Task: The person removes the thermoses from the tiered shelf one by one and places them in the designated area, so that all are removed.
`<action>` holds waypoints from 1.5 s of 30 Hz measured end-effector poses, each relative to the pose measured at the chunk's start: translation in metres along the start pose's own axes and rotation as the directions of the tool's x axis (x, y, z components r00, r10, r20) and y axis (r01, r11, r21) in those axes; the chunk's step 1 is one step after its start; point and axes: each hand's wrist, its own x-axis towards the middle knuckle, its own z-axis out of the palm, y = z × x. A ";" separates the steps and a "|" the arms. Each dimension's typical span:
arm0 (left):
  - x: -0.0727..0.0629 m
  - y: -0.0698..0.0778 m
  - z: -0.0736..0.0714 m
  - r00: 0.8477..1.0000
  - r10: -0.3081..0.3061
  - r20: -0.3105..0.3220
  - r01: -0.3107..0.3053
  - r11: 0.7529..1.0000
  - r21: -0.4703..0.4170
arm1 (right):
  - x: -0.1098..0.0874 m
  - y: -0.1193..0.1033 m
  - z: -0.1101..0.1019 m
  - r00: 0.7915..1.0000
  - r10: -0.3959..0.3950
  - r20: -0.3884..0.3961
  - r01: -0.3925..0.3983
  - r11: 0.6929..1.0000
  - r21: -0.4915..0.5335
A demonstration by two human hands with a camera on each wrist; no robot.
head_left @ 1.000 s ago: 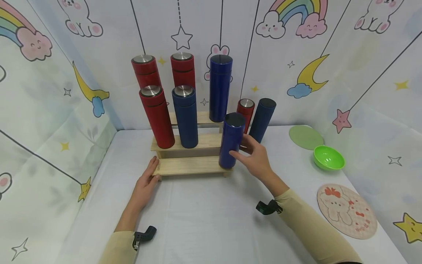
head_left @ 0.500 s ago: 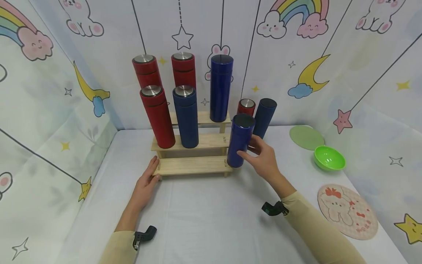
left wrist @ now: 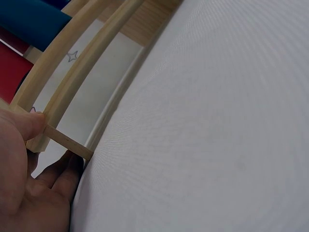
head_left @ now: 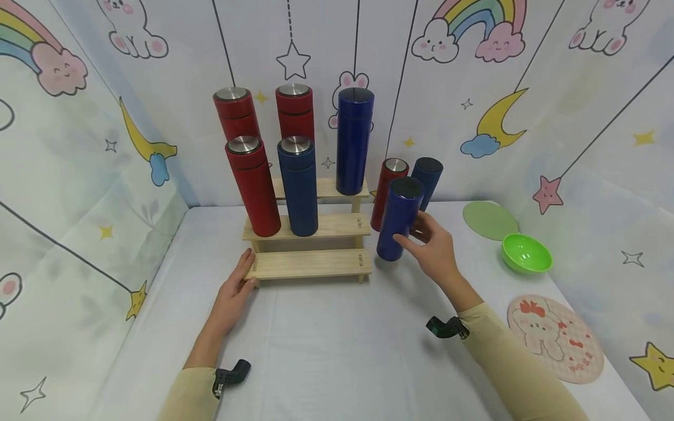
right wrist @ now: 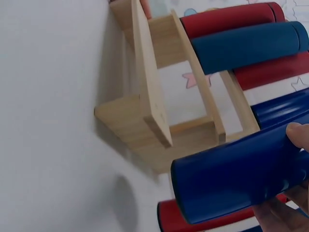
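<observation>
My right hand (head_left: 436,251) grips a glossy blue thermos (head_left: 397,221), thumb on its near side and fingers round the far side. The thermos is slightly tilted, just right of a three-tier wooden rack (head_left: 310,264). In the right wrist view its base (right wrist: 179,191) hangs above the table, near the rack's end. My left hand (head_left: 231,297) holds the left end of the lowest tier. There, in the left wrist view, the thumb presses the shelf edge (left wrist: 63,104) while the fingers lie along the side, partly hidden.
On the middle tier stand a red thermos (head_left: 255,190) and a matte blue one (head_left: 298,190); two red and one glossy blue (head_left: 355,143) occupy the top. Behind my right hand are another red (head_left: 381,202) and dark blue thermos (head_left: 429,175). A green bowl (head_left: 526,253) sits right.
My right hand has carried the glossy blue thermos rightward, from over the lowest tier's right end to beyond the rack. The left hand has kept its place.
</observation>
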 end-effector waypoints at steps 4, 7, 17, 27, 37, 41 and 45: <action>0.000 0.000 0.001 1.000 0.008 0.000 -0.008 1.000 -0.001 | 0.001 0.005 -0.005 1.000 0.020 -0.001 -0.020 1.000 0.001; 0.000 0.001 0.001 1.000 0.008 0.004 -0.008 1.000 -0.004 | 0.001 0.008 -0.010 1.000 0.030 -0.005 -0.030 1.000 -0.003; 0.002 -0.001 0.000 1.000 0.013 0.000 -0.013 1.000 -0.014 | 0.006 0.025 -0.019 0.999 0.034 -0.037 -0.034 0.999 -0.004; 0.001 0.001 -0.001 1.000 -0.001 0.006 0.001 1.000 -0.022 | 0.008 0.038 -0.031 0.996 0.066 -0.062 -0.068 0.997 -0.039; 0.001 0.001 -0.002 1.000 -0.008 0.006 0.008 1.000 -0.020 | 0.011 0.055 -0.046 0.992 0.084 -0.093 -0.090 0.994 -0.063; 0.002 0.001 -0.002 1.000 -0.007 0.009 0.007 1.000 -0.017 | 0.013 0.058 -0.051 0.990 0.093 -0.103 -0.100 0.993 -0.065; 0.002 0.001 -0.001 1.000 -0.010 0.009 0.010 1.000 -0.019 | 0.015 0.061 -0.056 0.988 0.108 -0.114 -0.117 0.991 -0.072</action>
